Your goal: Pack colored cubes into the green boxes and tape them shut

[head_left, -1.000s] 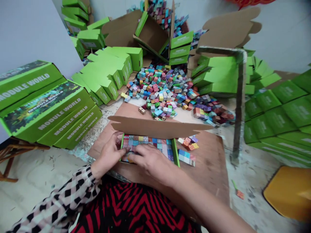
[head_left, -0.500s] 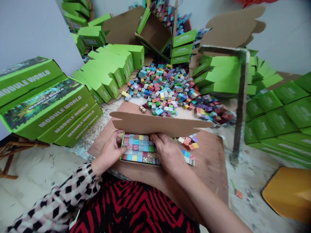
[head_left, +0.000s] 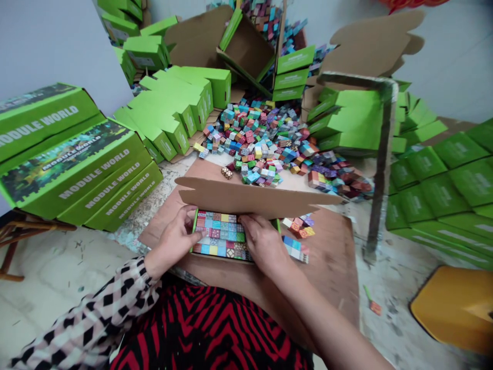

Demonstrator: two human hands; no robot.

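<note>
An open green box point(head_left: 276, 224) lies in front of me on a brown board point(head_left: 331, 257), its cardboard lid point(head_left: 250, 197) standing up behind it. Rows of small coloured cubes point(head_left: 221, 239) fill it. My left hand point(head_left: 175, 241) grips the box's left end, thumb on the cubes there. My right hand point(head_left: 264, 241) lies flat over the cubes in the right half, fingers stretched out. A short strip of loose cubes point(head_left: 295, 249) sits just right of the box, beside my right hand.
A big heap of loose coloured cubes point(head_left: 269, 144) lies beyond the lid. Stacks of green "MODULE WORLD" boxes point(head_left: 77, 164) stand left, back and right point(head_left: 435, 174). A grey metal frame point(head_left: 379, 164) stands at right, a yellow seat point(head_left: 458, 308) at lower right.
My right hand slid from the left half of the box to the right half, uncovering the cubes on the left. The left hand stayed at the box's left end.
</note>
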